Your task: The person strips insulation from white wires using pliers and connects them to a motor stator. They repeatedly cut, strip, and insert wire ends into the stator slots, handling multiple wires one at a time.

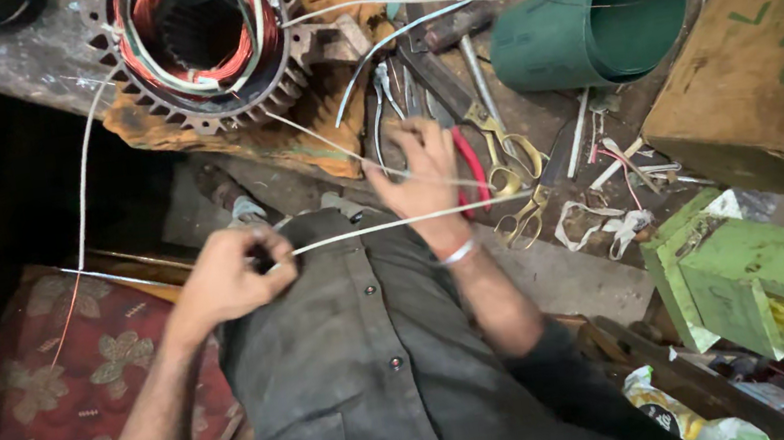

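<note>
The motor stator (206, 48), a ribbed metal ring, sits at the back of the surface (561, 278) on an orange cloth (301, 141); inside it lie copper-red windings (183, 15) with white sleeves around them. To its right a roll of green sheet (589, 28) lies on its side, open end toward the viewer and dark inside. A worn cardboard box (765, 60) stands at the far right, and a green-painted wooden box (773, 276) sits below it with something yellow in its opening.

The left hand (230, 277) is pinched shut on a thin white sleeved wire (393, 224) near the person's chest. The wire runs rightward from it, passing the right hand (426, 170), which is curled over a second white strand (321, 139) leading up to the stator; its fingers are bent, though whether they grip is unclear.

Between the right hand and the roll lie red-handled pliers (473, 164), brass-handled scissors (516, 168), grey pliers (386, 100) and white scraps (604, 222). A floral red cushion (61, 385) lies at the left.
</note>
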The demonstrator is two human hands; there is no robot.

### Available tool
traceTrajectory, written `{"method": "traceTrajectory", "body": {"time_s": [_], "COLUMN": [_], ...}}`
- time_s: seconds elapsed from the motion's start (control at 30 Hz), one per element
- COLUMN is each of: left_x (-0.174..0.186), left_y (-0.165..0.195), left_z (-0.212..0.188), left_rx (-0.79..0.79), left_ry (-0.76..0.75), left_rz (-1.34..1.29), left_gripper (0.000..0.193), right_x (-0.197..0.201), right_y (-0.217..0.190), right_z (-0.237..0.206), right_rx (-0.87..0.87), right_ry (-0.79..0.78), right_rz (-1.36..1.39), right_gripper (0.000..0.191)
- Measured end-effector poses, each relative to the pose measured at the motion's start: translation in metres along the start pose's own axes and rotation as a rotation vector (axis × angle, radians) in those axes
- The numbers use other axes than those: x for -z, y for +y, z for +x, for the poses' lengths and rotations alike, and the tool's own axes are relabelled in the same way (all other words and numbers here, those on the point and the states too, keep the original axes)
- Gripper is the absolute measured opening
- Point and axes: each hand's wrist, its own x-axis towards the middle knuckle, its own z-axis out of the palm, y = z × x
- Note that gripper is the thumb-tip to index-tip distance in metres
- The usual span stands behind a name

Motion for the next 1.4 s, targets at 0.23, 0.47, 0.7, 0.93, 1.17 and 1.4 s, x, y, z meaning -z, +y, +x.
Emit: {"method": "traceTrajectory", "body": {"time_s": [0.23,0.47,0.7,0.93,1.17,1.4], "left_x": [0.005,-0.022,-0.052,-0.056,-0.062,-0.063], "left_y": [-0.014,0.007,0.033,0.050,0.048,0.036], "left_z": [-0.008,0.040,0.075,0.069,0.061,0.060], "left_rx": [0.138,0.144,0.059,-0.053,-0.205,-0.390], "left_ry": [0.187,0.189,0.219,0.396,0.519,0.535], "left_rz": [0.061,-0.139,-0.032,0.141,0.350,0.478], "left_gripper": [0.013,0.019,0.020,0.018,0.013,0.012], "right_x": [-0.008,0.035,0.052,0.042,0.018,0.031], "right_y": [-0.003,0.041,0.017,-0.009,-0.009,-0.023], "right_z": [0.037,-0.005,-0.080,-0.079,-0.081,-0.066], "right_rx": [-0.027,-0.510,-0.553,-0.383,-0.557,-0.314], "right_ry": [-0.084,-0.259,-0.574,-0.515,-0.462,-0.485], "right_rz": [-0.199,0.567,1.071,0.760,0.917,0.800], "right_gripper": [0.045,0.027,0.050,0.054,0.060,0.054]}}
